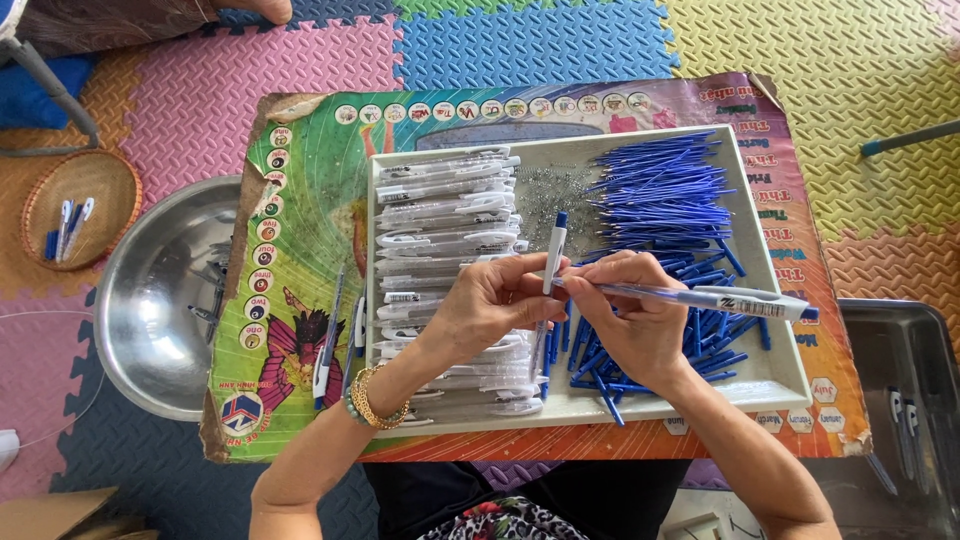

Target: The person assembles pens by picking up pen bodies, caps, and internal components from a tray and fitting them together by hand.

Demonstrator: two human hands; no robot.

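Note:
My left hand (490, 300) pinches a white pen cap with a blue tip (554, 250), held upright over a white tray (775, 375). My right hand (630, 310) grips a clear pen barrel with blue ends (740, 300), which points right. The two hands meet fingertip to fingertip above the tray's middle. In the tray's left side lies a stack of clear and white pen barrels (445, 215). A heap of blue refills (665, 190) fills its right side. Tiny metal springs (550, 195) lie between them.
The tray rests on a colourful printed board (300, 200) laid on foam floor mats. A steel bowl (150, 300) holding a few pens sits at left, a small woven basket (80, 205) with pens beyond it. A grey metal tray (900, 400) stands at right. Loose pens (330, 345) lie on the board.

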